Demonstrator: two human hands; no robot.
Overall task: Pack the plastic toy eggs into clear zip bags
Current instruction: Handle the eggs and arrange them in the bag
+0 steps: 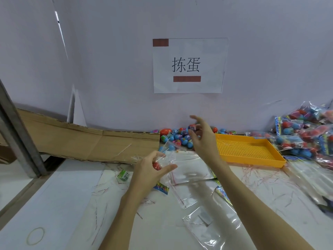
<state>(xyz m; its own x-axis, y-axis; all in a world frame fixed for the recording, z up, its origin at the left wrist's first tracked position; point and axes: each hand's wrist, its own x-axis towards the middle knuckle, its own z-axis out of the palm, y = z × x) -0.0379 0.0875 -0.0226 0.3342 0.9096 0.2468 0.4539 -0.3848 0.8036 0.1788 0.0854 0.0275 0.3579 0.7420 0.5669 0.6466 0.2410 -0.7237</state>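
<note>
My left hand [153, 167] grips a clear zip bag [168, 152] by its side, and a red egg [156, 166] shows through the plastic at my fingers. The bag's red zip strip stands up above that hand. My right hand [201, 136] is raised over a pile of loose blue, red and pink toy eggs [177, 137] against the wall, its fingers spread and loosely bent, holding nothing. More clear zip bags [191, 170] lie flat on the table under my arms.
An orange perforated tray [252, 150] sits right of the pile. Packed bags of eggs [306, 134] heap up at the far right. Flattened cardboard [86, 141] leans at the left. A green wrapper [123, 175], printed header cards [161, 187] and a rubber band [35, 235] lie on the white table.
</note>
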